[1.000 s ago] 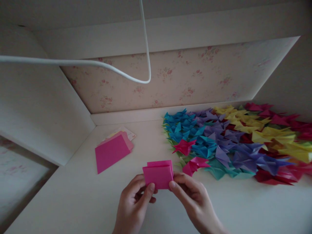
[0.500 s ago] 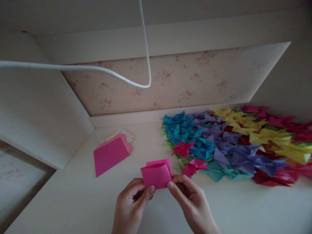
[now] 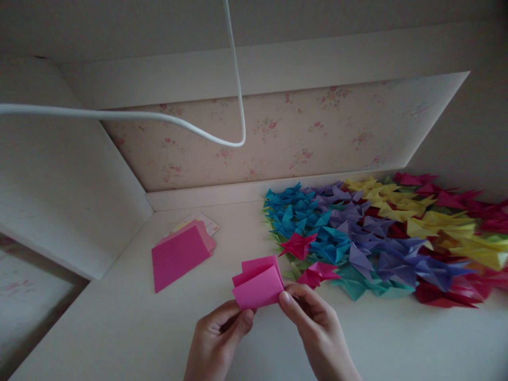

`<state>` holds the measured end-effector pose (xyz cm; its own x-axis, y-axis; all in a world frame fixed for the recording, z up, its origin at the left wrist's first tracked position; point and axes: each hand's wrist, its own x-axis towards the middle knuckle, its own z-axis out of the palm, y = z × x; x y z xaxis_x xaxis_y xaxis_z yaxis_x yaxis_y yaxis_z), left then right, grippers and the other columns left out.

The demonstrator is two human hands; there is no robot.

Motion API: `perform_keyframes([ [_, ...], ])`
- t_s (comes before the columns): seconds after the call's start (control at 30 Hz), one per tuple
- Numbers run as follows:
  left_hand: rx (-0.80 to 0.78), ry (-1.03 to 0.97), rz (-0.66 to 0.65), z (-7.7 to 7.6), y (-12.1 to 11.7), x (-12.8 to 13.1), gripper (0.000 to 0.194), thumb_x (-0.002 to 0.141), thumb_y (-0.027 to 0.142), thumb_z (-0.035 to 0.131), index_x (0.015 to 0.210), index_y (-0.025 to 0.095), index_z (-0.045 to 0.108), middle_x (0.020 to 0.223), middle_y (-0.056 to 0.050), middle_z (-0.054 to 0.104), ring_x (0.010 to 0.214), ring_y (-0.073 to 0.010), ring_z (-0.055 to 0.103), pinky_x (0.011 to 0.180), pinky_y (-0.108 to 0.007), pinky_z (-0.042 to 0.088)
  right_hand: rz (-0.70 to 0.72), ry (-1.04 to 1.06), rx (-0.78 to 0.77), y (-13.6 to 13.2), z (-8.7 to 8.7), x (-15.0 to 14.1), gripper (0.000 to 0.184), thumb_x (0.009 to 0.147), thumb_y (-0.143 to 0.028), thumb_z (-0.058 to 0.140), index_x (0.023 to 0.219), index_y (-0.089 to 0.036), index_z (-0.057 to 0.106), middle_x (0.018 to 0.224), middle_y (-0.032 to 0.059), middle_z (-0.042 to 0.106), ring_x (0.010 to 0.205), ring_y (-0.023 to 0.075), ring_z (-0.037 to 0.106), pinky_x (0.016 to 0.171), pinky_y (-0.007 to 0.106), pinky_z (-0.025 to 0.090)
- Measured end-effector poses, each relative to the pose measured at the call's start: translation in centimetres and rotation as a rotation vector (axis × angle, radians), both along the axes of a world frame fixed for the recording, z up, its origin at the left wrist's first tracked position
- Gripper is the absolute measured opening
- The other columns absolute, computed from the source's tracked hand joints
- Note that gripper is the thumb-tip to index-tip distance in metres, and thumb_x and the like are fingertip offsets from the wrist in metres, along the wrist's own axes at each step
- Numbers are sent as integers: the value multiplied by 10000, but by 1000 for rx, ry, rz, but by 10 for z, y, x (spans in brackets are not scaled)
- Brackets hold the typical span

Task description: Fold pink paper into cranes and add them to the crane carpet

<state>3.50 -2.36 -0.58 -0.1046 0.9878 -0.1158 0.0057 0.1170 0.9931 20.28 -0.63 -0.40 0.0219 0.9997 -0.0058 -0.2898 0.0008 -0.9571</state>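
A small folded sheet of pink origami paper (image 3: 260, 286) is held up between my two hands, its layers standing apart at the upper edge. My left hand (image 3: 222, 333) pinches its lower left edge between thumb and fingers. At the right lower corner, my right hand (image 3: 313, 323) has the paper between thumb and bent index finger. Just beyond my right hand lie two pink folded paper pieces, one (image 3: 317, 274) close to the fingers and another (image 3: 298, 246) farther back.
Rows of folded paper pieces in blue (image 3: 293, 211), purple (image 3: 400, 259) and yellow (image 3: 440, 222) cover the desk's right side. A stack of pink paper sheets (image 3: 180, 259) lies at left. A white cable (image 3: 190, 127) hangs across the view, before floral wallpaper (image 3: 293, 137).
The folded paper has tilted, its right side higher, and its layers have opened wider. My left hand has slid to its bottom edge; both hands moved slightly right.
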Motion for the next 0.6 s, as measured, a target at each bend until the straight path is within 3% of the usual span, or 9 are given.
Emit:
perform_keyframes([
  [0.13,-21,14,11,3,1,-1,332,720,457,763,597,153,712,565,2,569,574,-126,484,527,-183,414,25,-12,-25,0,-2,0,275,759,-431,771,716,-173,688,724,30,656,686,151,547,616,210,443],
  [0.33,16,78,112,4,-1,-1,309,670,483,785,698,176,787,634,-28,669,618,-159,559,578,-203,462,26,-30,-14,1,-8,-2,285,778,-442,749,713,-168,707,775,58,707,729,172,591,663,224,469],
  [0.6,-62,29,178,-2,0,0,358,619,521,809,607,167,762,557,-19,644,552,-139,525,533,-201,429,2,-31,3,2,-22,-3,240,776,-406,759,700,-182,716,935,104,761,842,223,672,744,262,518],
])
